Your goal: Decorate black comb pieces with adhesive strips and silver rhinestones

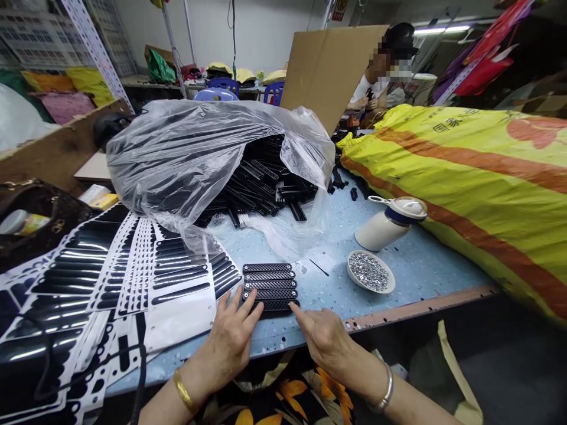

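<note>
Several black strips with a patterned top [270,285] lie side by side in a row on the blue table, close to me. Small silver bits show at some of their ends. My left hand [234,327] has its fingers spread, with fingertips resting on the left part of the nearest strips. At the right end of the nearest strip, my right hand [325,339] touches with its stretched index finger; its other fingers curl under and are partly hidden. To the right stands a white bowl [390,287] full of small silver metal pieces [371,270].
A clear plastic bag [177,153] of black strips [266,177] lies behind. Sheets of black stickers [177,265] cover the left. A white lidded cup [376,230], a thin black stick [319,267] and a large yellow sack [465,159] are rightward. Another person [376,82] sits beyond the cardboard [330,71].
</note>
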The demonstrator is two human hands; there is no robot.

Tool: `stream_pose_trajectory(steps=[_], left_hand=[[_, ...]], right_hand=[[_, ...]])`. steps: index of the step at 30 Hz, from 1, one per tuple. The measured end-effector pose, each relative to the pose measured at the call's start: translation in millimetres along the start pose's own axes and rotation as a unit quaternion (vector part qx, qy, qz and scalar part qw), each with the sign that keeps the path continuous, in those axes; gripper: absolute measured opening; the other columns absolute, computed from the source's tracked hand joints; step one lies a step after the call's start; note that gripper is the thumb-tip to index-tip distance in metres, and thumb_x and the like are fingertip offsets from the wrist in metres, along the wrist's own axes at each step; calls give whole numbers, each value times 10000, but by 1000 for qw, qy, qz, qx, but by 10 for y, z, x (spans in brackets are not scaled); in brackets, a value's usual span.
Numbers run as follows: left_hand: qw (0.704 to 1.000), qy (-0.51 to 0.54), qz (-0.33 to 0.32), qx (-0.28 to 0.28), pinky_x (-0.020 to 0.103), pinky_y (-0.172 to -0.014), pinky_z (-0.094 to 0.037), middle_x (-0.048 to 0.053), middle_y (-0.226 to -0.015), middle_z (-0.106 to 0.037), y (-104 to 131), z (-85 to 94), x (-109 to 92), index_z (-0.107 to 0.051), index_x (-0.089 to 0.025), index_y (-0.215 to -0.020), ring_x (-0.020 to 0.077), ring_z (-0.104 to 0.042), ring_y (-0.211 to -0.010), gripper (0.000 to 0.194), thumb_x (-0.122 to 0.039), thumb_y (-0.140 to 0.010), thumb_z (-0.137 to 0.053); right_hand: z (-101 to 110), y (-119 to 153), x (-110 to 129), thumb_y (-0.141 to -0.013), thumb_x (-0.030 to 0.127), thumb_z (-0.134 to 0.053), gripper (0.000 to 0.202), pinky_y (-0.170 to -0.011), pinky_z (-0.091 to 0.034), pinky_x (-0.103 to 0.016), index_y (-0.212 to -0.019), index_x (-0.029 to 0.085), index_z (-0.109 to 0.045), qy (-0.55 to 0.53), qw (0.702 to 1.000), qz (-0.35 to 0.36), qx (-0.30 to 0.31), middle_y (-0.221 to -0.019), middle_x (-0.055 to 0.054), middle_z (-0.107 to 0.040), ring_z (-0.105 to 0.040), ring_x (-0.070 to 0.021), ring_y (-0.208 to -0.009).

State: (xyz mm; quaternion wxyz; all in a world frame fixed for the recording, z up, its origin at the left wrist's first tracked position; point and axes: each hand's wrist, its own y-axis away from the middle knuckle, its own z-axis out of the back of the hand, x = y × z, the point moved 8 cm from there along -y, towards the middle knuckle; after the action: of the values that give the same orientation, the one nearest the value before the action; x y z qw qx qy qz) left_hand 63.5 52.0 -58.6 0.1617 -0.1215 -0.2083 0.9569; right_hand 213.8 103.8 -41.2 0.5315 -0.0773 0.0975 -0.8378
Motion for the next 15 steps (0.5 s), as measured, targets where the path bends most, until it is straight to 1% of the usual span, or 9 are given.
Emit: stream_pose_trajectory(steps=[4, 7, 11, 13, 15], left_hand=[[1000, -3, -4, 0, 640, -978, -415, 194, -1399, -577, -10, 5, -10, -591, -78, -1286, 442, -436, -1341, 612, 40, -699, -464], [1000, -8, -6, 1, 636, -982, -413, 194, -1390, -584, -9, 1, -8, -598, -77, -1274, 441, -433, -1343, 602, 35, -696, -473], [1000, -8, 1, 10, 622, -1016, -396, 166, -1430, -556, 10, -22, 11, -581, -111, -1308, 421, -400, -1379, 631, 41, -706, -471], [1000, -6, 2, 13, 625, -1022, -391, 168, -1437, -548, 18, -29, 13, -575, -108, -1315, 427, -396, -1380, 633, 40, -709, -472], [1000, -2, 4, 13, 630, -1023, -386, 176, -1431, -551, 20, -29, 13, -571, -101, -1319, 431, -394, -1380, 631, 39, -711, -473]], right_hand=[[-31, -64, 75, -676, -27, -424, 693, -737, -498, -421, -1366, -39, -493, 80, 994, 33, 72, -760, -106, -654, -581, -226, -653], [-12, -88, 95, -682, 0, -487, 671, -775, -480, -473, -1351, -47, -516, 139, 982, 63, 113, -755, -118, -648, -589, -249, -649], [45, -87, 42, -683, -20, -493, 649, -738, -458, -442, -1330, -12, -547, 150, 977, 70, 135, -724, -101, -636, -583, -243, -621], [63, -87, 15, -667, -30, -491, 652, -705, -451, -415, -1316, -16, -554, 141, 979, 64, 134, -704, -89, -627, -580, -240, -608], [77, -95, 12, -653, -37, -491, 647, -708, -456, -411, -1296, -24, -566, 135, 981, 63, 123, -703, -88, -625, -585, -241, -614]])
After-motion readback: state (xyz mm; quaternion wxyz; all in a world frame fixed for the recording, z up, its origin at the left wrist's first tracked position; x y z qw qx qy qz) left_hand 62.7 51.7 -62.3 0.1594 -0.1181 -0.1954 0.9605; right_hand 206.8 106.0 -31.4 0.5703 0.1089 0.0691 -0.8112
